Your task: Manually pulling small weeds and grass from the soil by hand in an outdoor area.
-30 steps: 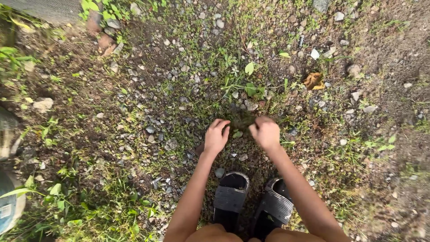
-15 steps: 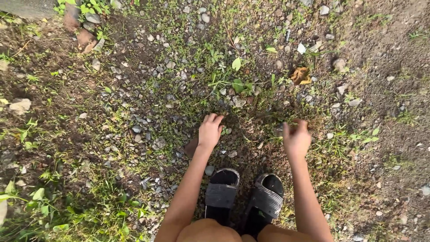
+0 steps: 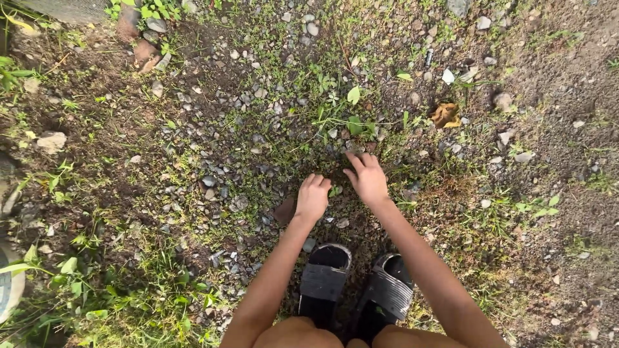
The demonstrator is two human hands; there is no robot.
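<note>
Weeds: small green sprouts (image 3: 334,191) in the gravel, directly between the two hands and just in front of the sandals.
Leafy plant: taller broad-leaved weed (image 3: 353,122) just beyond the right fingertips, apart from them.
Ground: bare brown soil (image 3: 561,77) strewn with grey gravel (image 3: 219,174); sparse grass patches (image 3: 129,303) at lower left; outdoor setting, sunlit with dappled shade.
Left hand: (image 3: 312,198) lowered to the ground, palm down, fingers curled inward against the gravel; nothing visibly held; cannot tell if anything is pinched beneath the fingers.
Right hand: (image 3: 367,178) reaching slightly farther forward, palm down, fingers spread and extended, tips pressed into gravel and low weeds; grip loose and wide, nothing enclosed.
Arms: both bare forearms extended downward from the bottom edge, converging toward the same patch.
Sandals: pair of black slide sandals (image 3: 325,280) below the hands, side by side, toes pointing toward the hands.
Dry leaf: curled yellow-brown leaf (image 3: 446,115) to the upper right, well apart from the right hand.
Stones: pale larger stone (image 3: 51,140) at far left; reddish stones (image 3: 138,48) at upper left.
Containers: rounded pale object (image 3: 8,287) cut off at the left edge; kind and contents cannot be told.
</note>
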